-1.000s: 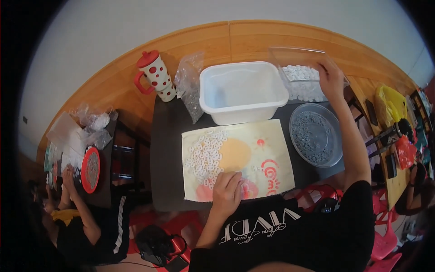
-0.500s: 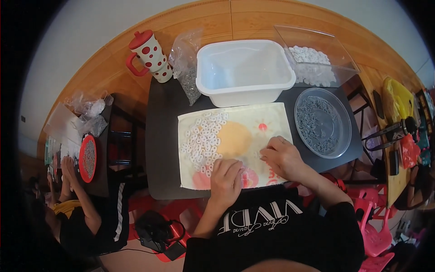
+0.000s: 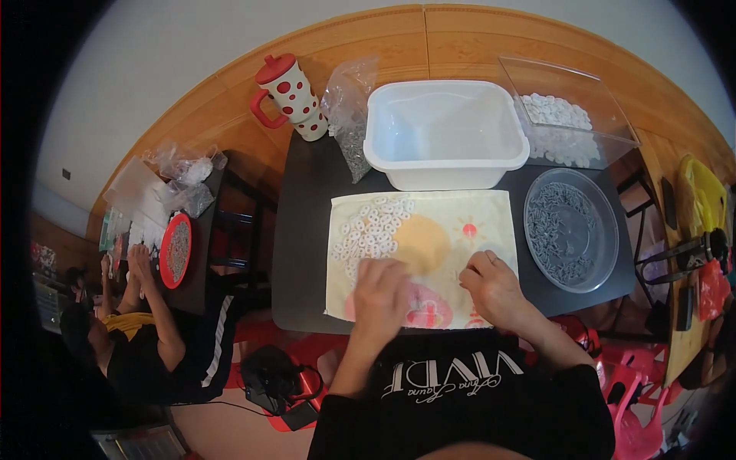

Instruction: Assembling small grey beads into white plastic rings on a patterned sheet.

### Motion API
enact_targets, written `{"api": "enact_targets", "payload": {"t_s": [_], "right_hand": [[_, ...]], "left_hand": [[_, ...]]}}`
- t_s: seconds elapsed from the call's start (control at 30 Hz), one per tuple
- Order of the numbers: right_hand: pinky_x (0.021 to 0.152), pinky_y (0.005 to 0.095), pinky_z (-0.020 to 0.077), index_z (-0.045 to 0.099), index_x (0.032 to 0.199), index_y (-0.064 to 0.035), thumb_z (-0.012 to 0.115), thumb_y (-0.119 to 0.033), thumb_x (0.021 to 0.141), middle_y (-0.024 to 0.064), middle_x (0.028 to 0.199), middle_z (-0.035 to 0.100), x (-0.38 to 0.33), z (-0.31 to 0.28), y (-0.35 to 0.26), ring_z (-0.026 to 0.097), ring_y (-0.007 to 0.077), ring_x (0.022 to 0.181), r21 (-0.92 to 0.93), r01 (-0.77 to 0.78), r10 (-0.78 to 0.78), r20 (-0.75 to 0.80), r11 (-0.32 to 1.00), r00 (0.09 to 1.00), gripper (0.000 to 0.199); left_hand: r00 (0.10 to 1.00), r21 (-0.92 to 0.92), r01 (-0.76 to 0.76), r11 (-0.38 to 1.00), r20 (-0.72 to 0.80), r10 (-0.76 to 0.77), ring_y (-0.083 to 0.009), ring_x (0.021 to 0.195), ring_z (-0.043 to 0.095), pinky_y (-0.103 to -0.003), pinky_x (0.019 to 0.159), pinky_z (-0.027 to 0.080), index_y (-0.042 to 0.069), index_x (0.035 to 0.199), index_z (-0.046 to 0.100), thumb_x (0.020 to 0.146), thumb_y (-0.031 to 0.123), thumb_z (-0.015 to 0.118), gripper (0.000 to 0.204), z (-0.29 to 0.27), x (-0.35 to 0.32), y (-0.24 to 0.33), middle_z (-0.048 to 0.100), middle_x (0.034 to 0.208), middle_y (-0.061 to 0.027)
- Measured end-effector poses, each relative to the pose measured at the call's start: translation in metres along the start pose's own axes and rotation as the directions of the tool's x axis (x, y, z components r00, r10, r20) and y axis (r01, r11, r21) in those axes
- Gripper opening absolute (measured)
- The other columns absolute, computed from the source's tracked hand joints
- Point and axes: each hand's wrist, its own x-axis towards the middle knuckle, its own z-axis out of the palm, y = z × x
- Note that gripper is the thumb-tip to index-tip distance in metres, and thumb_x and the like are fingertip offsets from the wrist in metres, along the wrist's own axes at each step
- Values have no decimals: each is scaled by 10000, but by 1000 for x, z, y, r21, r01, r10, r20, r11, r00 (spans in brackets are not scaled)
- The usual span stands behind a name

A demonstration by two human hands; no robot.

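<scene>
A cream cloth (image 3: 452, 222) with orange and pink prints lies on the dark table (image 3: 303, 230) before me. Several small white rings (image 3: 368, 230) are spread over its left part. My left hand (image 3: 381, 295) rests palm down on the cloth's near edge, just below the rings, slightly blurred. My right hand (image 3: 493, 285) sits on the cloth's near right part with the fingers curled in; whether it pinches anything I cannot tell. Beyond the cloth stands an empty white plastic tub (image 3: 445, 134).
A round clear dish (image 3: 571, 230) of small grey parts sits right of the cloth. A clear tray (image 3: 563, 115) of white pieces stands at the back right. A red-dotted jug (image 3: 291, 96) and a plastic bag (image 3: 349, 123) are at the back left. Another person (image 3: 134, 337) works at a side table.
My right hand came back from the clear tray at the back right and now rests on the cloth near me. My left hand stayed on the cloth's near edge.
</scene>
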Motion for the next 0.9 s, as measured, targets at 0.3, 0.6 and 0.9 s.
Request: {"api": "enact_targets", "payload": {"t_s": [0.3, 0.6, 0.9], "right_hand": [[665, 368, 508, 643, 923, 17, 675, 95, 776, 145, 905, 628, -8, -10, -1, 632, 312, 801, 430, -16, 116, -207, 903, 971, 170], [674, 386, 502, 627, 917, 8, 686, 83, 772, 139, 895, 631, -8, -18, -10, 630, 338, 808, 530, 85, 149, -383, 844, 912, 173], [687, 444, 513, 638, 877, -9, 650, 30, 728, 164, 869, 629, -57, -109, 79, 631, 387, 823, 25, -368, 356, -325, 930, 876, 155]], "left_hand": [[1000, -29, -24, 999, -6, 23, -324, 886, 598, -379, 756, 500, -16, 1033, 682, 795, -39, 682, 239, 3, 22, 10, 638, 993, -160], [981, -635, 164, 755, 187, -56, -143, 743, 608, -230, 631, 453, -37, 970, 701, 811, -85, 691, 166, 50, 14, 38, 669, 878, -110], [947, -652, 315, 689, 166, -276, -94, 719, 540, -205, 630, 409, -46, 929, 693, 833, -104, 677, 113, 47, 8, 30, 618, 845, -56]]}}
